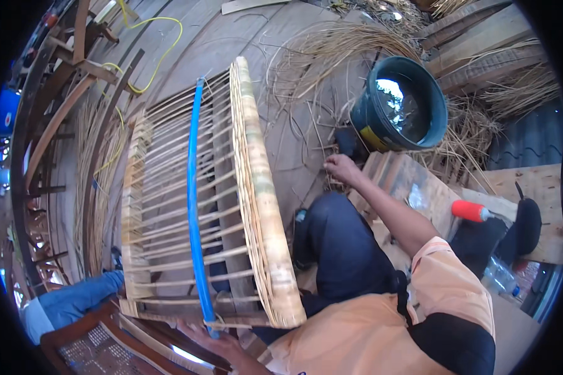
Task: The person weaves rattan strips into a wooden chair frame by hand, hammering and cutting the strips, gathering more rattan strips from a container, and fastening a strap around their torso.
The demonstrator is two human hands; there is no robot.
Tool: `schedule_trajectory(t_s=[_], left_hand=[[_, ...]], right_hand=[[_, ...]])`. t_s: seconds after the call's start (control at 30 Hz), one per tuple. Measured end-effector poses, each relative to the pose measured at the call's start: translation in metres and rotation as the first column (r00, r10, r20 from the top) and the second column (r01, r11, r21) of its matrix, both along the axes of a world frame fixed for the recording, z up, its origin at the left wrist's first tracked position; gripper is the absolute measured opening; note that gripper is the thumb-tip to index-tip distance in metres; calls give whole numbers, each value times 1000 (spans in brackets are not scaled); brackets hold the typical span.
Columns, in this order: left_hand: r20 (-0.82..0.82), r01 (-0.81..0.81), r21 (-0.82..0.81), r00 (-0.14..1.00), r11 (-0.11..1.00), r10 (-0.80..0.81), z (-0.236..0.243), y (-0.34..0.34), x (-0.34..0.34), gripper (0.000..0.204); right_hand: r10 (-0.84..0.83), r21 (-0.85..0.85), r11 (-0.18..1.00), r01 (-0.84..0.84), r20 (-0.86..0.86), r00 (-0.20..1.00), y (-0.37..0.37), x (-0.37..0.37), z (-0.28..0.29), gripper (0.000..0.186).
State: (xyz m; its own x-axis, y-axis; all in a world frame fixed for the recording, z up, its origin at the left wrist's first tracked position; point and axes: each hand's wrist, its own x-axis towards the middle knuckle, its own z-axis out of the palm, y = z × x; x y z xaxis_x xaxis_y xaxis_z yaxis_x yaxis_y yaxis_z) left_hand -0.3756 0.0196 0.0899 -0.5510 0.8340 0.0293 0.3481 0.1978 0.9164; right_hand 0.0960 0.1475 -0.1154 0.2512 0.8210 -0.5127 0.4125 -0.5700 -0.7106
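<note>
A rectangular rattan frame (266, 231) with many strands strung across lies before me, with a blue tube (192, 187) running lengthwise over the strands. My left hand (216, 340) grips the frame's lower end beside the tube, its fingers partly hidden. My right hand (341, 167) is raised right of the frame, above my bent knee, fingers closed; what they hold, if anything, is too small to make out. Just beyond it are a dark object (350, 140) and a teal bucket (431, 119) of water.
Curved wooden parts (62, 137) and a yellow cord (162, 56) lie left. A caned panel (87, 347) and blue denim, possibly a leg (75, 300), are lower left. Loose rattan strands (319, 56) lie behind. Boards (394, 181), a red spool (466, 210) and bottles (500, 275) are right.
</note>
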Motion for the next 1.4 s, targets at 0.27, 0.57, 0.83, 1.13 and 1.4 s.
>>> schedule_trajectory(t_s=[0.27, 0.57, 0.83, 1.13, 1.4], left_hand=[[-752, 201, -233, 583, 952, -307, 16, -8, 5, 49], [-789, 326, -197, 507, 925, -347, 18, -4, -2, 50], [-626, 387, -158, 672, 908, -395, 29, 8, 23, 56], [-797, 237, -303, 468, 923, -382, 40, 29, 48, 66], [-788, 35, -291, 558, 956, -260, 38, 29, 53, 85]], right_hand=[[-340, -491, 858, 151, -324, 883, 35, -28, -124, 27], [-489, -203, 871, 447, -277, 827, 77, -48, -166, 18], [-316, 113, 948, 296, 256, 914, 121, 11, -159, 45], [-7, 247, 953, -173, 590, 807, 221, 81, -133, 72], [267, -89, 963, -254, 441, 857, 285, 82, -153, 80]])
